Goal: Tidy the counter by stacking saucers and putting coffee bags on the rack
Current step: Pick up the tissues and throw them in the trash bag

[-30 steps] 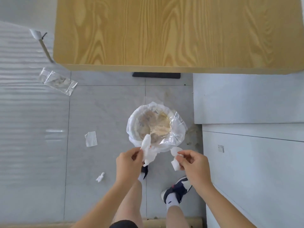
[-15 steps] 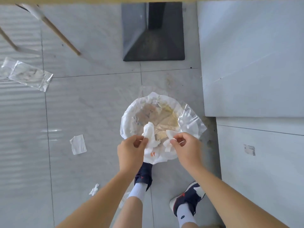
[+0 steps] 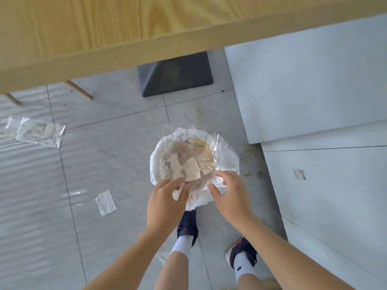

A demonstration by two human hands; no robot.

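No saucers, coffee bags or rack are showing anywhere in this view, so how much stacking or racking is done cannot be judged from here. Instead, the person is leaning over a lined bin (image 3: pixel 193 158) at the centre of the frame, dropping scraps. The left hand (image 3: pixel 166 203) is pinching a crumpled white tissue (image 3: pixel 178 192) over the bin's near rim. The right hand (image 3: pixel 229 196) is hovering open with fingers spread, holding nothing, just above the liner's edge. This is looking like a side errand of clearing rubbish, with the main job seemingly waiting. The counter (image 3: pixel 104 32) is filling the top of the frame, only its bare wooden edge showing; whatever is lying on it is cut off. A clear wrapper (image 3: pixel 38 132) at the left and a paper scrap (image 3: pixel 105 203) are lying on the floor. The bin's contents are blurring behind plastic.
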